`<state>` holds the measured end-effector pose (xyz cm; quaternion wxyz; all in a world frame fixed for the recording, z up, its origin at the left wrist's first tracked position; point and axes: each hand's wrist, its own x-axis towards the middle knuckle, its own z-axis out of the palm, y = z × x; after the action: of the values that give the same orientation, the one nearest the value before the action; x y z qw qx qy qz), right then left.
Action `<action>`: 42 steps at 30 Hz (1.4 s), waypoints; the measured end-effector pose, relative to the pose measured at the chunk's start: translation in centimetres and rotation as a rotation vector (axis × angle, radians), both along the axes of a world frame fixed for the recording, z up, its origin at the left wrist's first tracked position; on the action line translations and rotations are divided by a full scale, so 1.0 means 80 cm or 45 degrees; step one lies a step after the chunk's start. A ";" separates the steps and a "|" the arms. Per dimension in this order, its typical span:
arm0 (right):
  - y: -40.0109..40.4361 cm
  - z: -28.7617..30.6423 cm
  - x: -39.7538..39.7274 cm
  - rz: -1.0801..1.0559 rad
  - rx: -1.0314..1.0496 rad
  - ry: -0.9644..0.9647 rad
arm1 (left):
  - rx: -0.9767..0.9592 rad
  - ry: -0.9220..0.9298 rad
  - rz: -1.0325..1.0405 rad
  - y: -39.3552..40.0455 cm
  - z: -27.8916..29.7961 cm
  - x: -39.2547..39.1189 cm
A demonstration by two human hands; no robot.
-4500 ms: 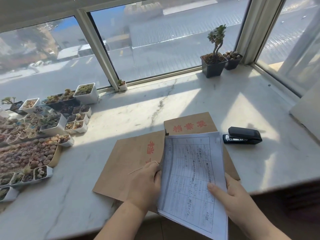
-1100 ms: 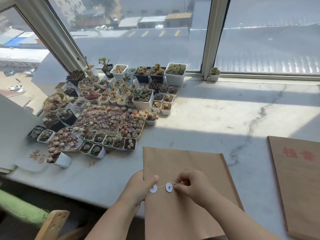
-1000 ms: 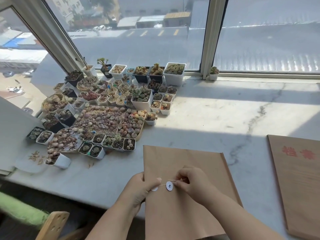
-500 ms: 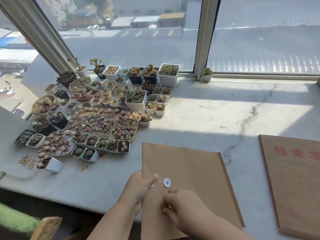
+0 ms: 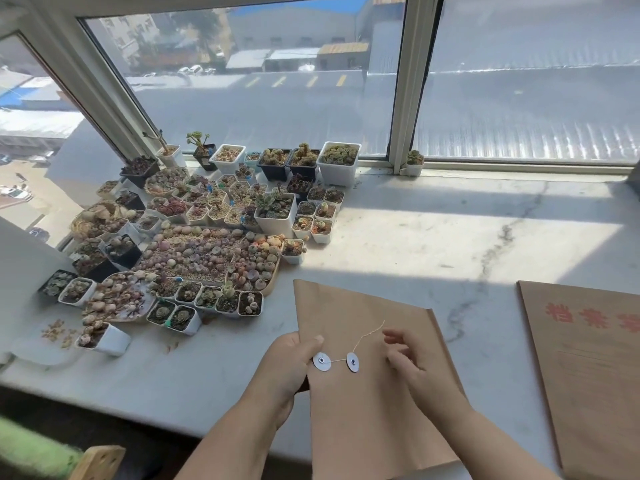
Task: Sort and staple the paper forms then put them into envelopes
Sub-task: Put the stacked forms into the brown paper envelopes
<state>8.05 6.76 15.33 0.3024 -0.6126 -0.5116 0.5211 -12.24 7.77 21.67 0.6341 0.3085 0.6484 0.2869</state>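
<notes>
Clearly the brown envelope [image 5: 367, 382] was a light, thin thing, stiff enough to hold flat yet easy to crease, and it lay on the marble tabletop [image 5: 433, 244] with its near end hanging over the front edge toward the person. The left hand [image 5: 287, 372] gripped its left edge, thumb curled on top just beside the left white disc [image 5: 322, 362], fingers hidden underneath. The right hand [image 5: 412, 365] rested on the paper to the right of the other white disc [image 5: 352, 362], fingers loosely curled; it looked to have hold of nothing, since the thin string [image 5: 369, 332] ran from disc to disc and then trailed up to a free end near, but apart from, those fingertips. That string was limp and fine, best pinched close to its end; the discs looked like thin card, likely to tear if tugged hard, so the edge grip seemed the safer hold. Two envelopes showed: this one and a second envelope [image 5: 588, 375] with red characters, well apart at the right. Two discs, one string. Potted succulents [image 5: 194, 247], too many to count surely, crowded the left.
</notes>
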 end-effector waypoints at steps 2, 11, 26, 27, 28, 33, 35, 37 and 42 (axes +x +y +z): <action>-0.037 -0.001 0.028 0.222 0.131 -0.140 | 0.019 -0.015 0.001 0.008 0.010 0.010; -0.093 -0.015 0.061 -0.142 0.387 -0.239 | 0.170 -0.236 -0.083 0.038 0.060 0.112; -0.004 0.112 0.240 -0.819 -0.182 0.770 | 0.268 0.001 -0.677 0.095 -0.034 0.156; -0.007 0.110 0.250 -0.827 -0.185 0.761 | 0.208 -0.104 -0.659 0.092 -0.037 0.161; -0.009 0.106 0.259 -0.846 -0.172 0.738 | 0.175 -0.172 -0.619 0.088 -0.043 0.168; -0.052 0.054 0.289 -0.997 -0.292 0.230 | 0.150 -0.048 -0.345 0.046 -0.070 0.229; -0.075 0.025 0.306 -1.055 -0.342 0.153 | 0.150 0.054 -0.296 0.030 -0.074 0.263; -0.087 0.011 0.331 -1.085 -0.342 0.109 | 0.172 0.138 -0.295 0.018 -0.082 0.300; -0.085 -0.001 0.430 -0.972 -0.344 -0.127 | 0.154 0.172 -0.289 0.000 -0.123 0.397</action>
<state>42.47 -0.07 15.25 0.3658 -0.8171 -0.1887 0.4036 19.48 7.74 11.80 0.5978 0.4359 0.6320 0.2306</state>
